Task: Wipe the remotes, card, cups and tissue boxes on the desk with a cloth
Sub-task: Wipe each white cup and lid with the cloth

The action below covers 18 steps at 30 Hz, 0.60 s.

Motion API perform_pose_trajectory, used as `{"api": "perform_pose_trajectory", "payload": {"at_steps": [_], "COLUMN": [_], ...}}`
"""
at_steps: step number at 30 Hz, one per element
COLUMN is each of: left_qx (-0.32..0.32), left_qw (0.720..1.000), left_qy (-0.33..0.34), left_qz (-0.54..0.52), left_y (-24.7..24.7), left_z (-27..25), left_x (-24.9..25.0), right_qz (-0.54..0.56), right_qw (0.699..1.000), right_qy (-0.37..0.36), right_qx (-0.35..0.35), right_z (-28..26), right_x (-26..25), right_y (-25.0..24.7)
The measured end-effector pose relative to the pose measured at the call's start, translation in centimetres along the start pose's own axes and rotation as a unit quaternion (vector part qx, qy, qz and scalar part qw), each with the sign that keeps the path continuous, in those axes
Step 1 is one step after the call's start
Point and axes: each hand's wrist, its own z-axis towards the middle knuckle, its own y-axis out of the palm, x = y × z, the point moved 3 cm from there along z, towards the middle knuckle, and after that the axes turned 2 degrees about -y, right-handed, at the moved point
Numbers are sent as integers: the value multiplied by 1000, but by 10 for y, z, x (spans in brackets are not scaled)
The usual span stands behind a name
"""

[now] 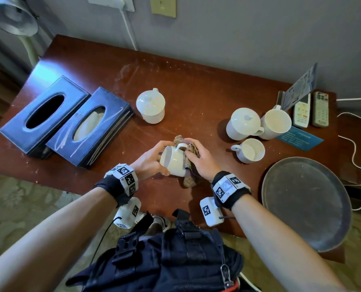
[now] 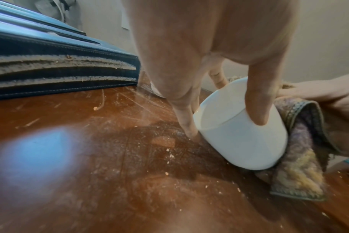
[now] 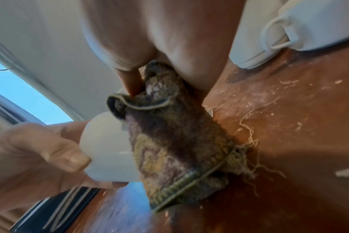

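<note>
My left hand [image 1: 154, 159] grips a white cup [image 1: 174, 160] tilted on its side just above the desk, thumb and fingers around its rim [image 2: 229, 119]. My right hand [image 1: 198, 159] holds a mottled brown-purple cloth [image 1: 189, 165] pressed against the cup's base and handle side [image 3: 169, 141]. Two dark blue tissue boxes [image 1: 46, 114] [image 1: 91, 127] lie at the left. A lidded cup [image 1: 150, 106] stands mid-desk; a lidded cup [image 1: 243, 123] and two open cups [image 1: 275, 123] [image 1: 251, 150] stand at the right. Two remotes [image 1: 301, 110] [image 1: 320, 108] and a blue card [image 1: 299, 138] lie at far right.
A round dark tray [image 1: 306, 201] overhangs the desk's front right corner. A leaflet stand [image 1: 299, 87] leans by the wall. White cables [image 1: 354, 152] trail off the right edge. Crumbs and threads litter the brown desk [image 1: 196, 91]. A lamp [image 1: 13, 15] stands at back left.
</note>
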Motion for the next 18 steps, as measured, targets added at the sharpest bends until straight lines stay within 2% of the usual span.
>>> {"api": "perform_pose_trajectory", "payload": {"at_steps": [5,7,11,15,18], "left_qx": [-10,4,32,58,63], "left_qw": [999,998,998,995,994], "left_qy": [-31,-52,-58,-48,-36], "left_qz": [-22,-22,22,72,78], "left_y": [4,3,-2,-4,-2], "left_z": [2,3,2,3,4], "left_x": [1,2,4,8,12], "right_qz": [-20,-33,-39,-2,-37], "right_qw": [995,994,996,995,992], "right_qy": [-18,-19,-16,-72,-118], "right_qx": [95,106,73,63,38], "right_z": [-4,-5,-9,-12,-13], "right_x": [-3,-5,-11,-28,-35], "right_y": [-7,-8,-13,-15,-2]}}
